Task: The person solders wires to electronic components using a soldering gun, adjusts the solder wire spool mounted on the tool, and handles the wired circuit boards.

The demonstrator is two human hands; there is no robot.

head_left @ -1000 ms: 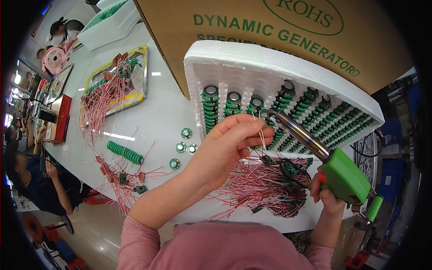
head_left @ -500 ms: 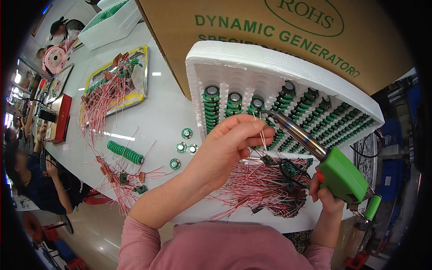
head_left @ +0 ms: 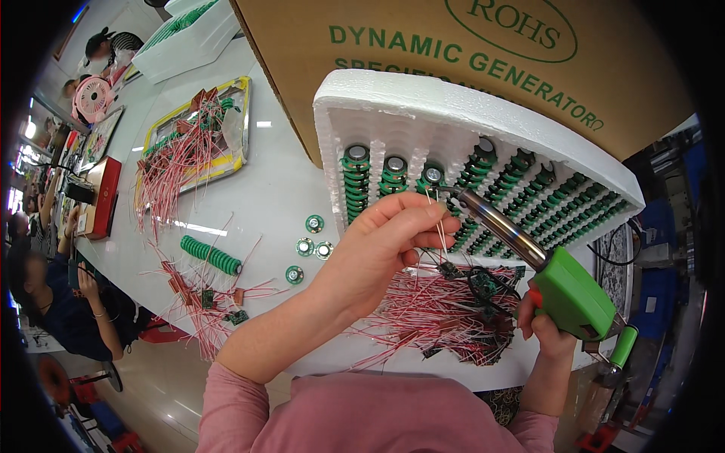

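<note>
My left hand (head_left: 377, 245) is closed in a pinch on thin wires (head_left: 443, 235), their ends raised to a small round green speaker (head_left: 433, 175) in a white foam tray (head_left: 483, 102). A small circuit board (head_left: 450, 269) hangs below, seemingly at the lower ends of those wires. My right hand (head_left: 550, 334) grips a green soldering gun (head_left: 580, 294) by its handle. Its long metal barrel points left, and the bent tip is at the same speaker, close to the wire ends. Whether tip and speaker touch is too small to tell. Stacked rows of similar speakers fill the tray.
A large cardboard box (head_left: 294, 83) stands behind the tilted tray. Below the tray lies a heap of red and white wires (head_left: 423, 309) with boards. Leftward are several loose speakers (head_left: 314, 223), a green speaker stack (head_left: 210, 255) and a yellow-rimmed tray (head_left: 243, 124). Another person (head_left: 68, 302) works far left.
</note>
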